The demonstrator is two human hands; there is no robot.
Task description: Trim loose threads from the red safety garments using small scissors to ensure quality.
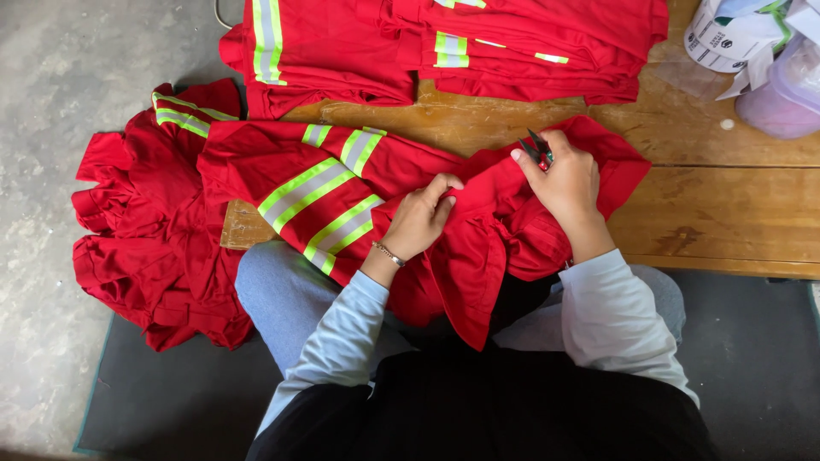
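A red work garment (478, 230) with yellow-and-silver reflective stripes (318, 201) lies across my lap and the front edge of a wooden table (726, 205). My left hand (420, 218) pinches a fold of the red cloth near the garment's middle. My right hand (564, 179) rests on the cloth a little further back and grips small red-handled thread snips (538, 152), whose blades point up and left.
Folded red garments (512, 43) with reflective stripes are stacked at the table's far edge. More red garments (154, 239) lie heaped on the floor at my left. A pale plastic tub (781, 98) and a white paper bundle (735, 34) stand at the far right.
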